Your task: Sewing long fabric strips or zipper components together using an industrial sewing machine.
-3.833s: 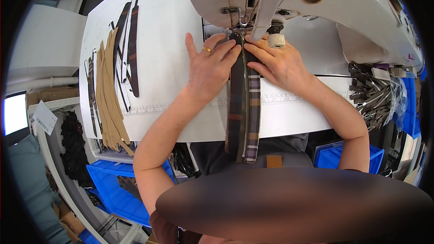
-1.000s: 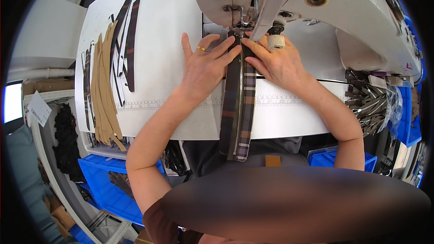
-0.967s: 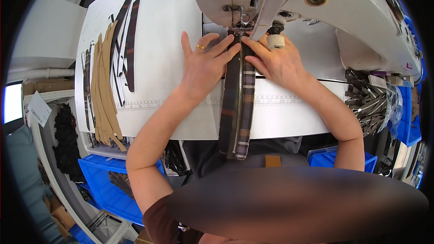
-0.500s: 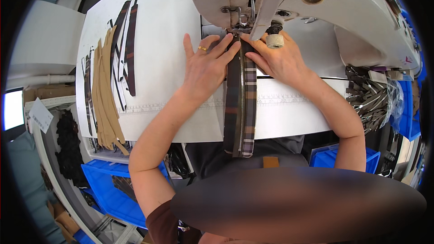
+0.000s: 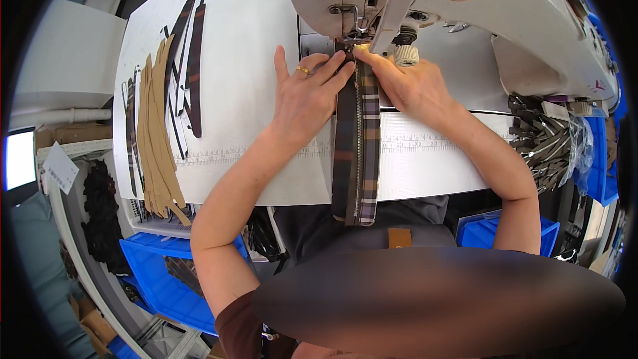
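Left hand (image 5: 307,96) spread; right hand (image 5: 415,88), pinch unclear, also on plaid zipper strip (image 5: 357,153) at sewing machine (image 5: 518,6)

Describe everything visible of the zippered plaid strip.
The zippered plaid strip looks like woven cloth: darker with rust bands left, brown, grey and cream checks right. A metal-looking zipper runs lengthwise, seemingly closed. It stretches from the sewing machine past the table's near edge. The left hand and right hand touch it near the machine.

Gold ring (image 5: 303,70) on left hand (image 5: 302,98), short brown sleeve (image 5: 234,327), grey garment (image 5: 312,231)
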`<action>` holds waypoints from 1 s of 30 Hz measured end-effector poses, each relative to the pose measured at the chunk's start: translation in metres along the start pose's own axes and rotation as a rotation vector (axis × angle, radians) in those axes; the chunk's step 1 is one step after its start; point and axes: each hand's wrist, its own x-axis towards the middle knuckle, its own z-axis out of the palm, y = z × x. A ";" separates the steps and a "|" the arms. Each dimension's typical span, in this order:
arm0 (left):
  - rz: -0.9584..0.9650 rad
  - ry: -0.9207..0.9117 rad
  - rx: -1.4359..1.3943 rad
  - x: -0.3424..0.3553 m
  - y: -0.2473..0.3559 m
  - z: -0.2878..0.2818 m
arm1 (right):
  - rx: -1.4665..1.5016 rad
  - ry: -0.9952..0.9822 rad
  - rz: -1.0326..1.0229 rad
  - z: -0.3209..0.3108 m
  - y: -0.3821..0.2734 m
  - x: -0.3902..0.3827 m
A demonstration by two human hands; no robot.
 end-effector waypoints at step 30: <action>0.006 0.032 -0.394 -0.102 0.067 -0.052 | 0.432 -0.013 -0.150 -0.057 -0.127 -0.085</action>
